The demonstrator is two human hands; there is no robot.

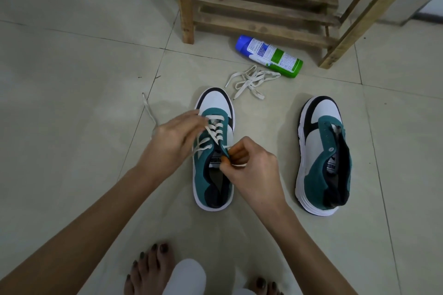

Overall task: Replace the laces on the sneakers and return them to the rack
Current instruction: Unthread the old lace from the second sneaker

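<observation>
While the left hand (172,136) grips one end of the lace (217,127) to keep it taut, the right hand (254,170) pinches the other end at a top eyelet of the sneaker (213,100) on the floor (72,79) — its unlaced mate (321,146) and a spare lace (251,81) wait by the rack (259,12).

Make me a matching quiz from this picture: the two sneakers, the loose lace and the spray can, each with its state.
Things:
1. middle sneaker
2. right sneaker
3. loose lace
4. spray can

States:
a. lying in a tangle
b. lying on its side by the rack
c. partly laced
d. no lace in its eyelets

Pairs: 1-c, 2-d, 3-a, 4-b.
</observation>
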